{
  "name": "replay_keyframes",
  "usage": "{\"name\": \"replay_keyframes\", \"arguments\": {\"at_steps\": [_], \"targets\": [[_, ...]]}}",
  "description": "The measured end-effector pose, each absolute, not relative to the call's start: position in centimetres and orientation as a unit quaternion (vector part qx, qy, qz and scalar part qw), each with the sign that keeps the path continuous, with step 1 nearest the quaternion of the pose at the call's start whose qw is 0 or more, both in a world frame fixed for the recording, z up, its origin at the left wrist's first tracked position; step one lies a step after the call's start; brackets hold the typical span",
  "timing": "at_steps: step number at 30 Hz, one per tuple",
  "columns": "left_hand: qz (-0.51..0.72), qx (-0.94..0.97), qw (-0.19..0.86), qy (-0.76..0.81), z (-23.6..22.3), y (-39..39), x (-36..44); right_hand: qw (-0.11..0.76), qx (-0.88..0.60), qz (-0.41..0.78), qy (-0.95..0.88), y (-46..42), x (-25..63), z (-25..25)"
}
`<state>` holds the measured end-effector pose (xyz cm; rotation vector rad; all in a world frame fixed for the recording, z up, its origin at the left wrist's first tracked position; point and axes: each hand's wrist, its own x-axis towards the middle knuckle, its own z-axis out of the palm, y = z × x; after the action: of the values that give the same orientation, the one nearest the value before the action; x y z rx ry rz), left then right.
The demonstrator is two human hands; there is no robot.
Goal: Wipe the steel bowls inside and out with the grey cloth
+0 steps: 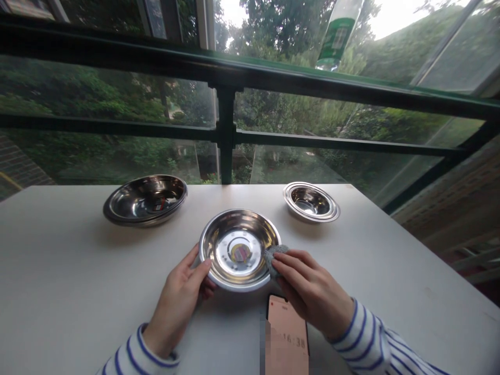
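Observation:
A shiny steel basin [240, 276] with a round sticker on its inner bottom is held slightly raised above the white table. My left hand [182, 291] grips its left rim, thumb over the edge and fingers beneath. In my right hand [312, 291] is a grey scouring pad [275, 259], pressed against the basin's right rim. The fingers of that hand lie over the pad and hide part of it.
On the white table [128, 291], larger steel basins [146, 203] sit at the back left and smaller steel bowls [311, 202] at the back right. A phone [287, 333] lies in front of me. Behind stands a green railing [226, 135]; a bottle [338, 36] rests on it.

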<state>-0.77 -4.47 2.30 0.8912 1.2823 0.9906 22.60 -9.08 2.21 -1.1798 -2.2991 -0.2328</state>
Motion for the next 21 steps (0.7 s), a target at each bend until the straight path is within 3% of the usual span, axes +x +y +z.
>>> {"name": "replay_keyframes", "arguments": {"at_steps": [14, 21], "targets": [[0.403, 0.399, 0.619, 0.544, 2.3, -4.3, -1.1, 0.261, -0.448, -0.055, -0.853, -8.1, 23.6, 2.8], [0.397, 0.412, 0.615, 0.543, 2.2, -4.0, -1.3, 0.260, -0.464, -0.035, -0.846, -3.1, 24.4, 3.1]]}}
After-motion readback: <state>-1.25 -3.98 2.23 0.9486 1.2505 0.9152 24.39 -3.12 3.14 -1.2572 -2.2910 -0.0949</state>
